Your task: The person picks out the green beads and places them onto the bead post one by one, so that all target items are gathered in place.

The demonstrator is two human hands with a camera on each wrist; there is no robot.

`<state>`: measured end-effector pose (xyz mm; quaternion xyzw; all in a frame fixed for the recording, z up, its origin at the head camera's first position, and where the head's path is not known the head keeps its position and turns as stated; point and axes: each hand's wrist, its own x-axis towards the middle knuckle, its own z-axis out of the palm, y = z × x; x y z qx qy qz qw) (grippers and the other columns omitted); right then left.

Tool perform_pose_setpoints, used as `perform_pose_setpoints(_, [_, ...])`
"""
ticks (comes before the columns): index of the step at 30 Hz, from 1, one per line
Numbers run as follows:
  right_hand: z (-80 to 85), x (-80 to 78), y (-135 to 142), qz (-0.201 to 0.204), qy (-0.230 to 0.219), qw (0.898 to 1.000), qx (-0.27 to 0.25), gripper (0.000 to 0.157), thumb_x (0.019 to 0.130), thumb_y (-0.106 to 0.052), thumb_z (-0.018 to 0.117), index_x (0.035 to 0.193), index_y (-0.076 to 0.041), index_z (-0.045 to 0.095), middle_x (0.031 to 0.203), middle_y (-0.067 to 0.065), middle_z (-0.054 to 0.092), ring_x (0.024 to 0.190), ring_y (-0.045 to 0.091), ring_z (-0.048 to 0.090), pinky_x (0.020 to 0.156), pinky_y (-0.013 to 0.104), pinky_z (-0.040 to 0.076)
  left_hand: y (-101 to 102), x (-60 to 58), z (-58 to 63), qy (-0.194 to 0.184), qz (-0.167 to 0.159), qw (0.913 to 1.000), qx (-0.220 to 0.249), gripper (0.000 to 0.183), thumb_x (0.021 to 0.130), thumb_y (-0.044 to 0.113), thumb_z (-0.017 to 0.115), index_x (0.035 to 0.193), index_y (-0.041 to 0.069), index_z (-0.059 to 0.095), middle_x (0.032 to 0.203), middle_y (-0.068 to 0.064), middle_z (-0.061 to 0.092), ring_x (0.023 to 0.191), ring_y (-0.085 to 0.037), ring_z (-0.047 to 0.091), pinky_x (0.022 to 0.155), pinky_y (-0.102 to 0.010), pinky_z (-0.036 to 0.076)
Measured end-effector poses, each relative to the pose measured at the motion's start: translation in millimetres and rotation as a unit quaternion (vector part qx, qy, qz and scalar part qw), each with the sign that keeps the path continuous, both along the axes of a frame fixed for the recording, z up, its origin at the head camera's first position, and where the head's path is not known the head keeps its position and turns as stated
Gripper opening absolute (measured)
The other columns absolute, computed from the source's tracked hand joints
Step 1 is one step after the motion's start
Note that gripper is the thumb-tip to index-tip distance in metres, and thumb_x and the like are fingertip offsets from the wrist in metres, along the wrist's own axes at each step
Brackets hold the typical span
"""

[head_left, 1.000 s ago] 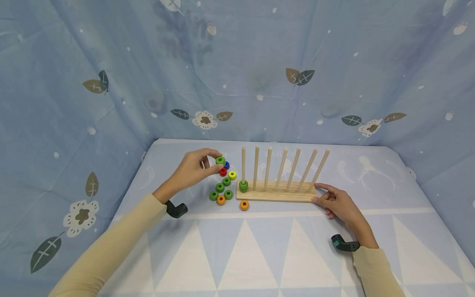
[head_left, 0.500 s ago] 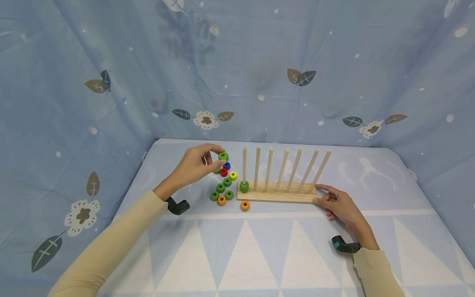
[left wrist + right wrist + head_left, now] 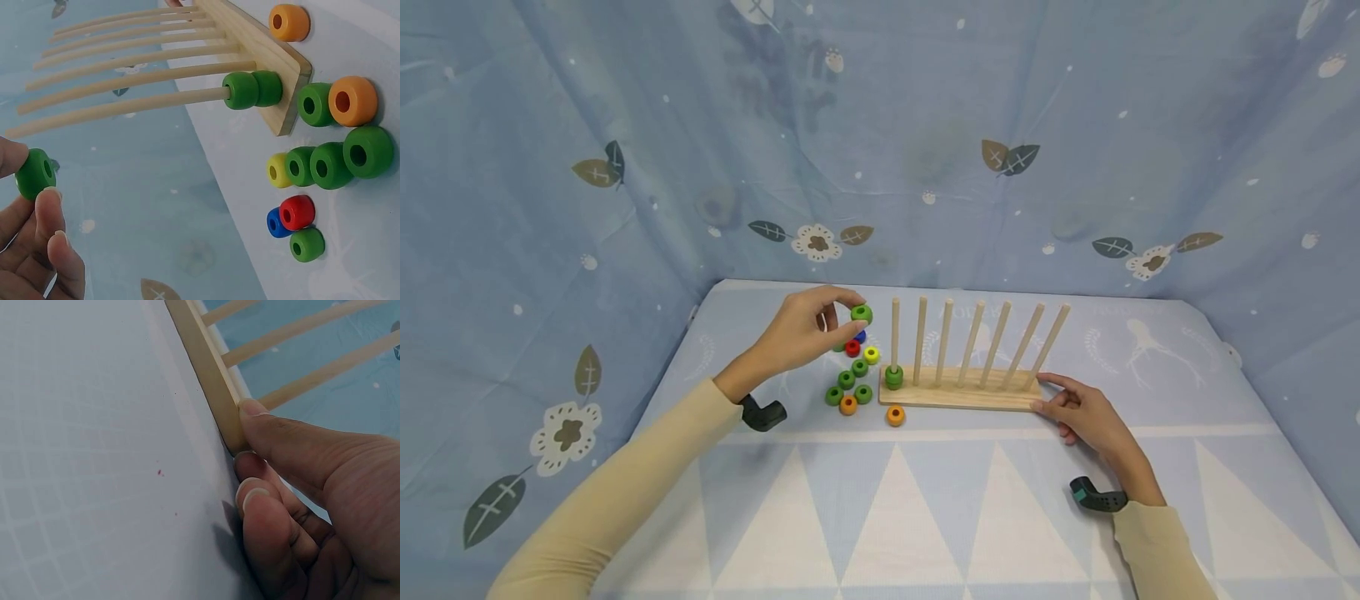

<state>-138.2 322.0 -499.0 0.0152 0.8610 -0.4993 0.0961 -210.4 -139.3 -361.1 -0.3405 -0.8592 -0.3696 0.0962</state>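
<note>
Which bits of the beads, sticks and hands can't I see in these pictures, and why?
Head view: part of the blue bead, behind the left hand.
Left wrist view: the foot of the nearest peg, inside two stacked green beads.
Left wrist view: most of the right hand, past the top edge.
Right wrist view: the tops of three pegs, cut off by the top and right edges.

Wooden base [image 3: 208,372] cropped in right-wrist view
</note>
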Motion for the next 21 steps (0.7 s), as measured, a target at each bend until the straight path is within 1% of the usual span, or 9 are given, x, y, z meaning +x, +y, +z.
perform_pose_setpoints(8, [0.4, 0.0, -1, -0.002, -0.002, 1.000, 0.003, 0.073, 0.094, -0.034, 0.078, 0.154, -0.008, 0.047, 0.086, 0.014, 0.062, 0.054, 0.014, 0.052, 0.050, 0.031, 0.051, 3, 1.4, 6.0, 0.005, -0.008, 0.9999, 0.012, 0.029, 0.095, 0.026, 0.077, 0.122, 0.014, 0.072, 0.098, 0.006, 0.070, 0.065, -0.009, 0.055, 0.052, -0.031, 0.044])
perform_pose_setpoints(16, [0.8, 0.3, -1, -0.003, -0.002, 1.000, 0.005, 0.072, 0.094, -0.034, 0.078, 0.153, -0.008, 0.047, 0.086, 0.014, 0.061, 0.054, 0.014, 0.051, 0.050, 0.031, 0.051, 6, 2.8, 10.5, 0.013, -0.016, 0.9996, 0.020, 0.029, 0.096, 0.026, 0.076, 0.122, 0.013, 0.072, 0.084, 0.008, 0.063, 0.064, -0.009, 0.053, 0.052, -0.032, 0.043])
perform_pose_setpoints(21, [0.5, 0.7, -1, -0.002, 0.000, 1.000, 0.006, 0.071, 0.094, -0.033, 0.078, 0.153, -0.008, 0.048, 0.086, 0.014, 0.061, 0.054, 0.014, 0.051, 0.050, 0.031, 0.051, 8, 3.5, 13.8, 0.013, -0.019, 0.9994, 0.026, 0.029, 0.097, 0.024, 0.076, 0.123, 0.013, 0.072, 0.082, 0.007, 0.061, 0.064, -0.010, 0.053, 0.053, -0.032, 0.043])
